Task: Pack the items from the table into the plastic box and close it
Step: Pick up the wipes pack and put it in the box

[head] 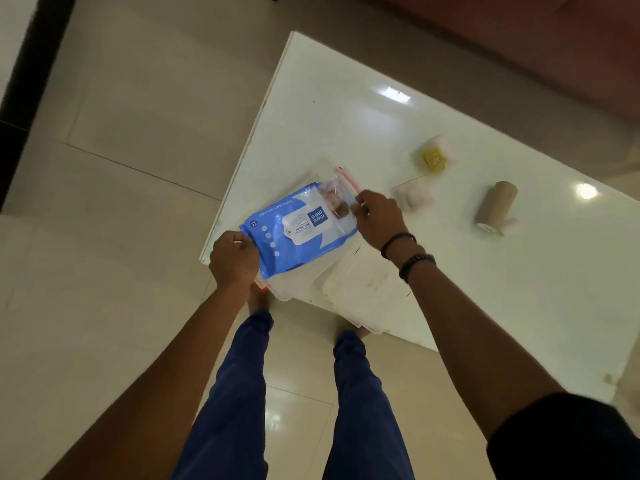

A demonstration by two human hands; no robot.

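A blue wet wipes pack (294, 226) hangs over the clear plastic box (294, 285) at the table's near left corner. My left hand (233, 259) grips the pack's near end. My right hand (379, 220) holds its far end together with a small clear zip bag (341, 194) with a pink strip and brownish contents. The box's translucent lid (363, 292) lies right beside the box, under my right wrist. Most of the box is hidden by the pack.
On the white glossy table (450, 271) lie a tan bandage roll (495, 209), a white roll with a yellow label (434, 155) and a small white cotton wad (415, 197). A reddish sofa (519, 39) stands beyond the table. My legs and feet are by the table's near edge.
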